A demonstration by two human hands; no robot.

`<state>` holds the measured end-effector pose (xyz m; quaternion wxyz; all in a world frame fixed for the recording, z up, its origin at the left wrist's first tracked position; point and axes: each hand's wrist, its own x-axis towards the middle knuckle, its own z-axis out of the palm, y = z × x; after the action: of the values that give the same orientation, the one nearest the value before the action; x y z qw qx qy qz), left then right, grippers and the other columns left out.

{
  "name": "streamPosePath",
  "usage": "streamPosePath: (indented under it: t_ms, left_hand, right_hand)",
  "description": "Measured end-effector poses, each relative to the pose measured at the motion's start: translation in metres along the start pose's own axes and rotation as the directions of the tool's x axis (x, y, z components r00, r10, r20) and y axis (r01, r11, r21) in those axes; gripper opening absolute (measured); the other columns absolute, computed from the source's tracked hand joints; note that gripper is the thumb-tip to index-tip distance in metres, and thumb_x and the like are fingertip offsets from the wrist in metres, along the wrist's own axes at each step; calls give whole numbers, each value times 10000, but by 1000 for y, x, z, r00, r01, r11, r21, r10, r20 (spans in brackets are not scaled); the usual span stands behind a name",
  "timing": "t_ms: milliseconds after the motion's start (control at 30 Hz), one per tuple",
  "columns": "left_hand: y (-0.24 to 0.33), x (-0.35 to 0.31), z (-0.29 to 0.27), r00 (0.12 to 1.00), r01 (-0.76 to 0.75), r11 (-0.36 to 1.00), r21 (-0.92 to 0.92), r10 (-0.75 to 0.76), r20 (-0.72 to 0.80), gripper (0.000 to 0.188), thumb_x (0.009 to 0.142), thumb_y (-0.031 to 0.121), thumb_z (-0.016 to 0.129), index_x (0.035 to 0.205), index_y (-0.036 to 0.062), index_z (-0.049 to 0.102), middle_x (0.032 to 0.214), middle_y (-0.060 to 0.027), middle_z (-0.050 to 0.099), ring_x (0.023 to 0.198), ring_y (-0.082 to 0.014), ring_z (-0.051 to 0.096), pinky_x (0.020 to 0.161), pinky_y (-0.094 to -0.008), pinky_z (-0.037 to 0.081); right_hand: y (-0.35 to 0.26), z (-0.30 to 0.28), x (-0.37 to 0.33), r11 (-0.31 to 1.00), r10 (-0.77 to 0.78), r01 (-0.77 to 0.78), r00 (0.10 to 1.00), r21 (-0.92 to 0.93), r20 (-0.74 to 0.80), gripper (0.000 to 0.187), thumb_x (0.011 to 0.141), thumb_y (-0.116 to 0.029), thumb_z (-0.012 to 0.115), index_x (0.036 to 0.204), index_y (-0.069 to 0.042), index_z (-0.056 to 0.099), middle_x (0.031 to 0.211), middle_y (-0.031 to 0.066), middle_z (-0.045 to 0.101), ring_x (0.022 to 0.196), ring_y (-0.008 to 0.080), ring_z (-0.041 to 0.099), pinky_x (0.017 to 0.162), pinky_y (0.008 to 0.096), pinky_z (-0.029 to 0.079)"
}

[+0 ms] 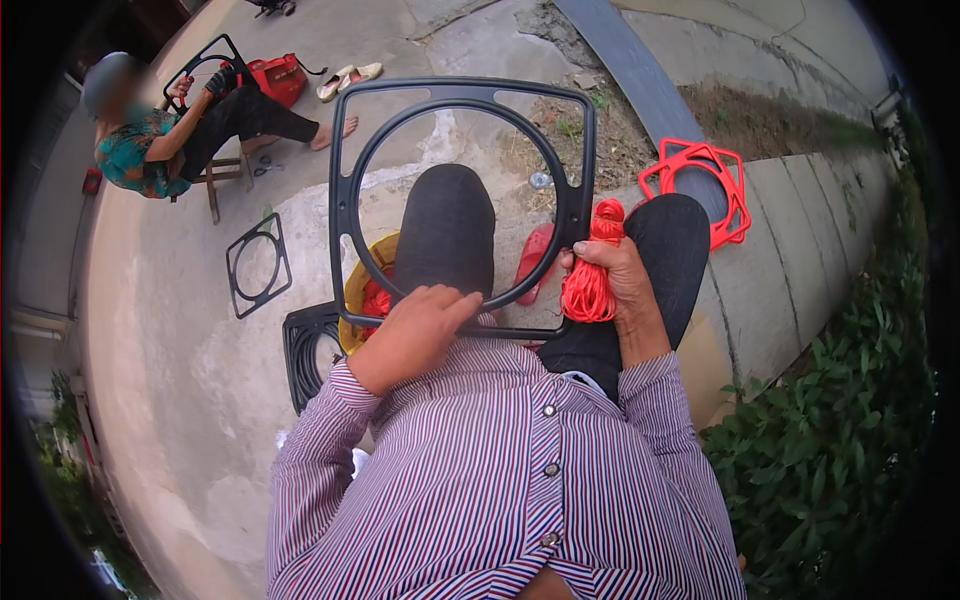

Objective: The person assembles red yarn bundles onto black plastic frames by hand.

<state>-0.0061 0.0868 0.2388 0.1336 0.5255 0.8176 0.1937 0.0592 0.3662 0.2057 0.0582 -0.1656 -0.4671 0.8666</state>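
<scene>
Black frame [575,212], picture centre, left fingers [452,302] across its lower rim, pinch indeterminable, right fingers [600,253] clasping red cord [587,300].

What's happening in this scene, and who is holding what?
A person in a striped shirt has a large black frame over the lap. The left hand lies at its lower edge, while the right hand grips a red cord bundle by its lower right side. At upper left, a seated co-worker handles another black frame. Red frames lie beyond the right knee.
</scene>
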Motion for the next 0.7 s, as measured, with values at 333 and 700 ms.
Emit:
streamPosePath:
  t_ms: [333, 700]
  left_hand:
    - [2, -2, -20, 892, -89, 987, 136, 140, -430, 579, 630, 98, 750, 1179, 34, 578, 1209, -146, 540, 1164, -339, 484, 1031, -477, 357]
    - [-10, 11, 9, 845, -250, 223, -942, -425, -325, 799, 838, 336, 696, 1430, 0, 279, 1394, -159, 422, 1289, -238, 432, 1087, -356, 315]
  right_hand:
    - [15, -21, 1, 983, -37, 61, 990, 175, -138, 256, 758, 26, 574, 1012, 45, 592, 786, 133, 642, 609, 186, 621, 588, 307, 543]
    - [44, -27, 19, 893, 2, 97, 975, 440, -221, 96, 781, 31, 581, 874, 55, 572, 792, 143, 617, 707, 231, 633, 639, 332, 555]
